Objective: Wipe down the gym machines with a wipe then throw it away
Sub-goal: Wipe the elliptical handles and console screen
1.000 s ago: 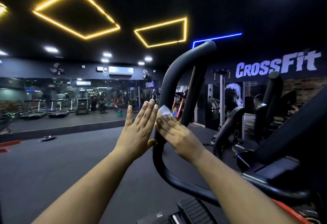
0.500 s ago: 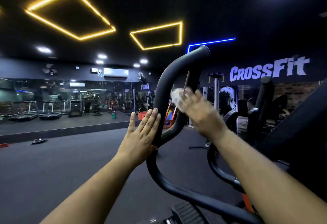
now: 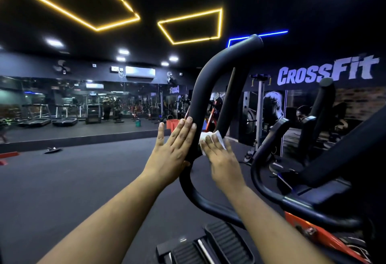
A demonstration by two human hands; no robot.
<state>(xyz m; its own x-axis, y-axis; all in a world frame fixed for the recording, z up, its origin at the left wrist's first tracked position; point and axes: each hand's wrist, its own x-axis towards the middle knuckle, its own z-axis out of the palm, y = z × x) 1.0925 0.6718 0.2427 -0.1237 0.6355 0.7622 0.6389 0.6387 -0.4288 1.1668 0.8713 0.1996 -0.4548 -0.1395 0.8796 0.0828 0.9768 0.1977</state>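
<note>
A black looped handle [image 3: 205, 80] of an elliptical machine rises in front of me. My left hand [image 3: 173, 149] lies flat against the handle's left side, fingers straight and pointing up. My right hand [image 3: 221, 159] presses a small white wipe [image 3: 210, 139] against the inner side of the loop with straight fingers. Part of the wipe is hidden under those fingers.
The machine's second black handle [image 3: 321, 105] and its body [image 3: 334, 180] stand at right, with an orange frame part [image 3: 317, 234] and black pedals [image 3: 211, 245] below. Dark floor [image 3: 73, 180] stretches left toward a mirrored wall with treadmills [image 3: 62, 115]. A small object [image 3: 52, 150] lies on the floor.
My right hand has slid the wipe down the inside of the handle loop from its higher spot half a second ago. My left hand stays flat on the handle.
</note>
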